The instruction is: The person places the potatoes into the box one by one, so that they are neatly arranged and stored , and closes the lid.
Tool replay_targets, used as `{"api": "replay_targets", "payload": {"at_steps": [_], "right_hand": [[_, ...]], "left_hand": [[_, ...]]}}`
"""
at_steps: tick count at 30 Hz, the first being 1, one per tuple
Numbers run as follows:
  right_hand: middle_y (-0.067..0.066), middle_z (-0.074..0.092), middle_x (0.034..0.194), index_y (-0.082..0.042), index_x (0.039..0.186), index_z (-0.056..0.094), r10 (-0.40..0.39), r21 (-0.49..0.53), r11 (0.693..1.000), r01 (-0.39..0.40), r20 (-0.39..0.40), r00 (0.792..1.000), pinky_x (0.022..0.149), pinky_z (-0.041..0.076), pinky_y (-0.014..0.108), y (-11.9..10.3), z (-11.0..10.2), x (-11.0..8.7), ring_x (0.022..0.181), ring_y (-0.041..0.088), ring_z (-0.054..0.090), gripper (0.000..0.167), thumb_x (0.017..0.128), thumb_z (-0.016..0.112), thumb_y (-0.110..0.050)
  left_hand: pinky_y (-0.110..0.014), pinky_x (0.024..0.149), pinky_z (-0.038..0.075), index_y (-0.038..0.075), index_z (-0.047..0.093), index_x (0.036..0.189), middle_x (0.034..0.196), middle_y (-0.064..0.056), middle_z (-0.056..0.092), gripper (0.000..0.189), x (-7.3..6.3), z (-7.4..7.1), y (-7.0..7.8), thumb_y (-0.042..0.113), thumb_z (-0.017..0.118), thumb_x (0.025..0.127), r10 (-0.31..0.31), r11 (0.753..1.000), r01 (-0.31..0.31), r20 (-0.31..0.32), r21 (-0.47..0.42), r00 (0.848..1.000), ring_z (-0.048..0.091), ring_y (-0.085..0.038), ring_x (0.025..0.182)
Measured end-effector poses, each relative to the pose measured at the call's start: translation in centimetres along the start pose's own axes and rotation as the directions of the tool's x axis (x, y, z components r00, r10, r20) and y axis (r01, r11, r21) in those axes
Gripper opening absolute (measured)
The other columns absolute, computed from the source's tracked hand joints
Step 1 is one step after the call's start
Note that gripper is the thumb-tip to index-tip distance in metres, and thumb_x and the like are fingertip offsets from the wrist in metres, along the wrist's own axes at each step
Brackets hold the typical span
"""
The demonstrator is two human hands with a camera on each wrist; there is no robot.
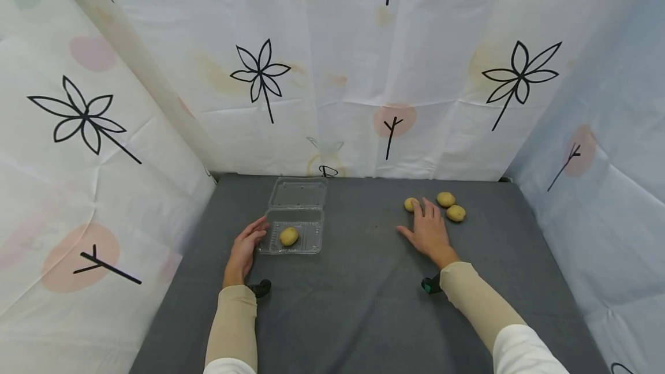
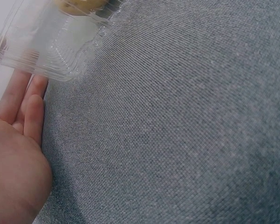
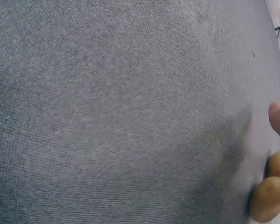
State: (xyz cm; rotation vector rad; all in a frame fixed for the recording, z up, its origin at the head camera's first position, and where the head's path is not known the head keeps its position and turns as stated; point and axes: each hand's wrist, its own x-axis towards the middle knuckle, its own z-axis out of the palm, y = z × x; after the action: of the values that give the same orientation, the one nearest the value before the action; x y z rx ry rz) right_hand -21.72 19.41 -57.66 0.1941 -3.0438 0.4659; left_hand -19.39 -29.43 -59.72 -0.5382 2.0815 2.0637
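Head view, with twelve o'clock at the far wall: the right hand partly covers one potato at its eleven o'clock, so whether fingertip meets skin I cannot tell; its fingers are spread and the thumb stands well apart. Right wrist view cuts most of this hand off at three o'clock, and the two potatoes showing at four o'clock are partly hidden by it. The left hand lies at the nine o'clock side of a box, fingers nearly straight against its wall, some of them seen blurrily through the plastic in the left wrist view, where the box's potato is cropped by the top edge. The box is clear, thin and ribbed, its rectangular lid laid back towards twelve; one oval, smooth yellow potato sits inside. Two more, a rounded potato and a longer potato, lie at the right hand's one and two o'clock, on woven grey cloth.
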Motion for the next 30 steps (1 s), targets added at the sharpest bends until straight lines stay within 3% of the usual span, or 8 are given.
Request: {"api": "replay_targets", "payload": {"at_steps": [8,15,30], "right_hand": [[0.034,0.031,0.155,0.000,0.156,0.033,0.056,0.068,0.996,-0.057,0.011,0.998,0.107,0.039,0.066,0.8,-0.4,-0.7,0.135,0.056,0.038,0.086,0.094,0.073,-0.043],[0.036,0.027,0.156,-0.001,0.158,0.030,0.070,0.135,0.988,-0.073,0.031,0.997,0.106,0.039,0.068,1.6,-0.1,-1.0,0.136,0.057,0.038,0.081,0.097,0.070,-0.035],[0.031,0.047,0.143,0.001,0.150,0.043,0.102,0.129,0.987,-0.098,-0.024,0.995,0.104,0.041,0.065,1.9,0.3,-0.6,0.127,0.052,0.047,0.056,0.101,0.064,-0.014]], "left_hand": [[-0.040,0.123,0.027,0.021,0.049,0.153,0.160,-0.009,0.047,0.048,0.1,-0.1,-0.1,0.015,0.053,0.106,0.000,1.000,0.000,0.009,-0.003,1.000,0.038,-0.017,0.148],[-0.042,0.125,0.026,0.019,0.049,0.153,0.159,-0.010,0.047,0.048,0.0,0.1,-0.2,0.014,0.054,0.105,-0.004,1.000,0.004,0.008,-0.009,1.000,0.037,-0.019,0.150],[-0.041,0.126,0.026,0.021,0.049,0.153,0.159,-0.009,0.047,0.048,0.2,-0.2,-0.2,0.015,0.053,0.106,0.002,1.000,-0.002,0.020,0.001,1.000,0.038,-0.018,0.149]]}}
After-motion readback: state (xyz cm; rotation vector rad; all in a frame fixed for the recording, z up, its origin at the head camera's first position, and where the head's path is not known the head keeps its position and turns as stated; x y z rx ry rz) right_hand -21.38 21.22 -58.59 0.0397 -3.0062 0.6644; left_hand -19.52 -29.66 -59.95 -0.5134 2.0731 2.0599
